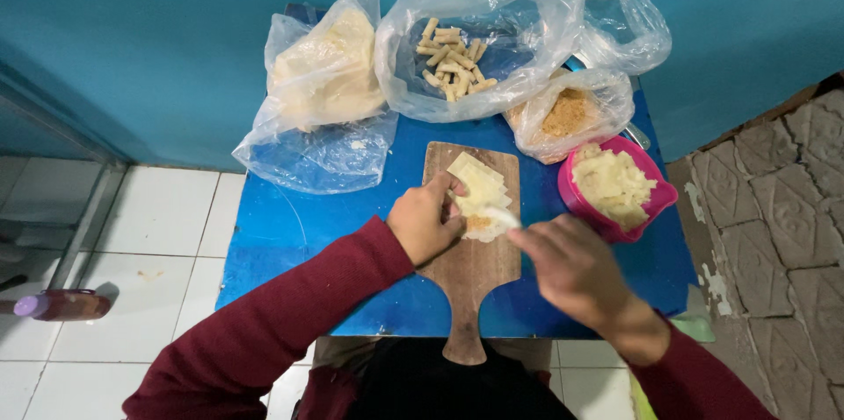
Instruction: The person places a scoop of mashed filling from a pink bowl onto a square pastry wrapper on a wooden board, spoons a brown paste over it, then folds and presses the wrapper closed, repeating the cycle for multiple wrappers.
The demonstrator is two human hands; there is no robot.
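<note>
— Where's the wrapper stack [479, 187]?
— Mid cutting board [469, 270]; left hand [425, 222] pinches its edge, right hand [571, 266] closes on a pale strip [501, 217].
— Around it?
— Pink bowl [655, 200] at three o'clock, crumb bag [571, 112] at one, clear bag of rolls [457, 59] at twelve, dough bag [325, 68] at eleven.

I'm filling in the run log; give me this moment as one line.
left hand: holds wrapper on board | right hand: holds white utensil over wrapper | pink bowl: filling, right of board
</note>
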